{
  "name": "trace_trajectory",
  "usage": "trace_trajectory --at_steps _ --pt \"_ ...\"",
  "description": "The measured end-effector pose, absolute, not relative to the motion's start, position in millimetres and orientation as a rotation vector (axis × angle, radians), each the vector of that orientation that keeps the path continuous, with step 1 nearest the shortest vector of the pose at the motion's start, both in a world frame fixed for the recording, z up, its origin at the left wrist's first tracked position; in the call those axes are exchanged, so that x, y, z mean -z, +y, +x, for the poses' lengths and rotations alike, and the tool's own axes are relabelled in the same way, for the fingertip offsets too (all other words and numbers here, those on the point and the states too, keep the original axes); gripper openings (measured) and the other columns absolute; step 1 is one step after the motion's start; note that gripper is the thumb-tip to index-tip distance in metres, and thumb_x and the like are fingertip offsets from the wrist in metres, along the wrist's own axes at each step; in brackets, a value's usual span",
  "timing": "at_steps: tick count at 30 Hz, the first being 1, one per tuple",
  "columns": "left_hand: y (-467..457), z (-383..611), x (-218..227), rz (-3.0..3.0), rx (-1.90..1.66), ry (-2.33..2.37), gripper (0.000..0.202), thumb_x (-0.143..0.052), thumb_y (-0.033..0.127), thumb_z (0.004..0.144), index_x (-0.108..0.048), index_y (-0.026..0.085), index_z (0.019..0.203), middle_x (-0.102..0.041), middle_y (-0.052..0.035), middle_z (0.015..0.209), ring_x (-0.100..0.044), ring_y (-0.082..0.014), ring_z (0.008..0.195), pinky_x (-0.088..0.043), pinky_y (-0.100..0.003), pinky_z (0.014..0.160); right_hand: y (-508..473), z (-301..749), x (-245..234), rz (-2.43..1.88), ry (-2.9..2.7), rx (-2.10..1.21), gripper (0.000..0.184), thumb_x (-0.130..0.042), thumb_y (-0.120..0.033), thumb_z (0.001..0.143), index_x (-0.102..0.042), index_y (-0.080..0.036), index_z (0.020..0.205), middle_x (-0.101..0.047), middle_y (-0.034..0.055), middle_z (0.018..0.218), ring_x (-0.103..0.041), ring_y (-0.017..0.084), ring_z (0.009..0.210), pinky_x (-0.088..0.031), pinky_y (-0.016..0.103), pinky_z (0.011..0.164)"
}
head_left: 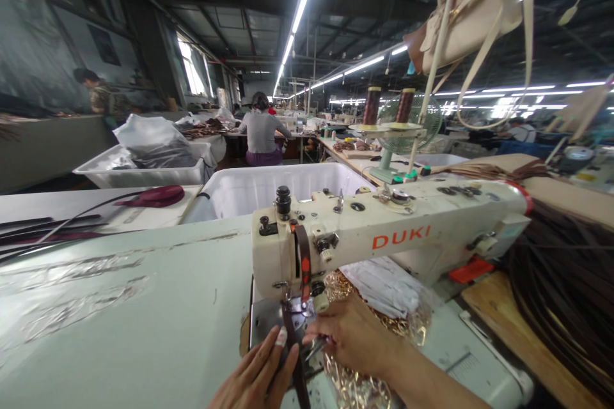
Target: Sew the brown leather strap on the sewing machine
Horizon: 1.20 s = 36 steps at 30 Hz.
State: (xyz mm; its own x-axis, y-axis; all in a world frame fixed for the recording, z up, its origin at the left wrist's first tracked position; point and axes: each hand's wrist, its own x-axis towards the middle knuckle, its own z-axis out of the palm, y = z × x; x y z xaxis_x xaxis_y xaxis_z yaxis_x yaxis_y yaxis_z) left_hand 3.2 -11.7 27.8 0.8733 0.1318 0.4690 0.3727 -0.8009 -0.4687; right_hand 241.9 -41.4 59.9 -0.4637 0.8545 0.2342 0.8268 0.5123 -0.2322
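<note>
Strap (298,367) lies pinned under flat open left hand (259,374); right hand (352,332) pinches it.

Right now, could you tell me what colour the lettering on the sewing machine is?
Orange-red lettering, clearest in the head view.

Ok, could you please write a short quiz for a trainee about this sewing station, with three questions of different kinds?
1. True or false: the left hand lies flat on the narrow dark brown leather strap under the needle.
2. Multiple choice: what word is printed in orange on the cream-coloured sewing machine? A) JUKI B) DUKI C) SINGER
3. Fill the gap: the right hand rests beside a clear plastic bag of ______ metal rings.

Key
1. True: the fingers lie on the strap, in front of the presser foot.
2. B.
3. Gold-coloured.
</note>
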Motion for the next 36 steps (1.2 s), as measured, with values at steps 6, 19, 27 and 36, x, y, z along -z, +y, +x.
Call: trace_trajectory --at_steps 6,19,27,36 --pt "-14.7 3.5 -32.8 -2.443 0.479 -0.371 0.047 -0.039 0.005 0.081 -0.056 0.016 0.123 -0.067 -0.0072 0.115 -0.062 -0.0176 0.106 -0.052 -0.022 0.084 -42.4 242.0 -61.1 -1.395 -2.452 -0.123 0.019 -0.049 -0.032 0.092 -0.067 -0.028 0.089 -0.068 -0.0031 0.08 -0.063 0.014 0.074 -0.04 0.024 0.066" --pt "-21.6 6.7 -47.4 -2.467 0.359 -0.357 0.052 -0.045 0.003 0.071 -0.058 0.012 0.12 -0.067 -0.0113 0.112 -0.065 -0.0219 0.102 -0.055 -0.025 0.078 -40.8 242.4 -60.4 -1.379 -2.452 -0.1 0.013 -0.054 -0.03 0.089 -0.067 -0.03 0.089 -0.067 -0.0046 0.077 -0.062 0.014 0.07 -0.037 0.024 0.062" --pt "-22.1 11.6 -52.0 -2.432 0.311 -0.304 0.051 -0.046 0.005 0.068 -0.062 0.012 0.116 -0.068 -0.012 0.109 -0.066 -0.0232 0.097 -0.056 -0.026 0.074 -42.4 242.8 -58.5 -1.391 -2.455 -0.096 0.01 -0.057 -0.027 0.086 -0.066 -0.03 0.089 -0.067 -0.0054 0.078 -0.061 0.014 0.071 -0.036 0.024 0.063" --pt "-18.0 3.3 -42.3 -2.502 0.409 -0.322 0.04 -0.045 0.017 0.085 -0.058 0.01 0.121 -0.067 -0.0141 0.112 -0.065 -0.0247 0.101 -0.055 -0.027 0.078 -40.4 243.0 -58.7 -1.398 -2.451 -0.089 0.011 -0.057 -0.026 0.086 -0.066 -0.03 0.089 -0.067 -0.0052 0.077 -0.061 0.013 0.07 -0.035 0.024 0.062"
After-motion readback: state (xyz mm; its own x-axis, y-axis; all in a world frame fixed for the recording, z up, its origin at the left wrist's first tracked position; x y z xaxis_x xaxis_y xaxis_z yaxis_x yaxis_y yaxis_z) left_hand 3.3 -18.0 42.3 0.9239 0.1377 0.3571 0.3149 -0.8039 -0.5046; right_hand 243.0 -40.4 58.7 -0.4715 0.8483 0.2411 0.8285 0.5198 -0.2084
